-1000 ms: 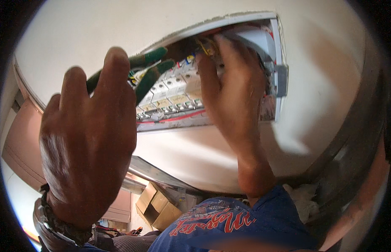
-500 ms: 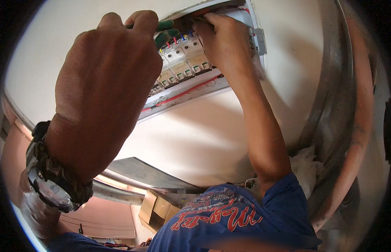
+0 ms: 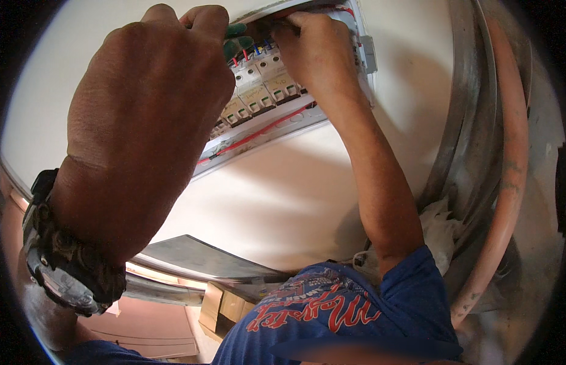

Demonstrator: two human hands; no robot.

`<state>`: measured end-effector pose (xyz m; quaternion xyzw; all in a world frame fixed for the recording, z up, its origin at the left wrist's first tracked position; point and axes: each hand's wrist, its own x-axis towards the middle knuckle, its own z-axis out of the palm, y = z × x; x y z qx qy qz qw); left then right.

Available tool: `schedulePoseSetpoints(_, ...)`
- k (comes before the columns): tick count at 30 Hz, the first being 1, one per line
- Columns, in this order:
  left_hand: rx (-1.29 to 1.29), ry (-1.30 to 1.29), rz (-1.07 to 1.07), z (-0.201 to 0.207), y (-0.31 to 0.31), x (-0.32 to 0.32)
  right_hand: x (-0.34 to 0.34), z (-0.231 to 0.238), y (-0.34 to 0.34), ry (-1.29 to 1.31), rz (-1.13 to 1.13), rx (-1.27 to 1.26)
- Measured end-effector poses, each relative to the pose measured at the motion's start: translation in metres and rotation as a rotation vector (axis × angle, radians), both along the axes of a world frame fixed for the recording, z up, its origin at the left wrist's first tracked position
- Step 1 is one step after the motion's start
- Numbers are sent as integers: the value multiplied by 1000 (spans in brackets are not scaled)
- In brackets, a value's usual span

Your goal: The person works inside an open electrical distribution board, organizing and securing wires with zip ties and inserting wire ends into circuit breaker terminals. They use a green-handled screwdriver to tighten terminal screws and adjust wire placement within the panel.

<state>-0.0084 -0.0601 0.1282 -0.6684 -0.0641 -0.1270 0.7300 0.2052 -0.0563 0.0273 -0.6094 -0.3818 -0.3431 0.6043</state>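
My left hand (image 3: 152,91), with a bulky dark watch on its wrist, is closed round green-gripped pliers (image 3: 237,45). Their two green parts show beside my knuckles; the tip is hidden. Both hands are raised to an electrical distribution box (image 3: 363,56) set in a white wall. Inside it runs a row of white circuit breakers (image 3: 268,82) with red, blue and yellow wire ends on top. My right hand (image 3: 319,45) reaches into the box's upper part, its fingers bent together above the breakers. Whatever those fingertips hold is in shadow.
A red wire (image 3: 258,139) runs along the box's lower edge. Thick grey cables and an orange-pink pipe (image 3: 511,164) stand at the right, beside white plastic sheeting (image 3: 438,231). Below are a dark panel (image 3: 204,255) and an open cardboard box (image 3: 225,307).
The view has shifted slightly, so the box and both hands sit a little higher and further left. Both hands keep nearly the same pose at the breakers.
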Motion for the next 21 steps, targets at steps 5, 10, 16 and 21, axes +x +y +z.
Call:
schedulePoseSetpoints(5,58,-32,-3,-3,10,1,-3,-3,3,-8,-7,44)
schedulePoseSetpoints(10,2,-4,-17,-3,13,-2,-1,-3,7,-25,-58,14)
schedulePoseSetpoints(16,3,-57,51,-7,13,2,5,-6,7,51,67,57)
schedulePoseSetpoints(21,80,-56,77,-7,13,-1,7,-7,10,-40,142,145)
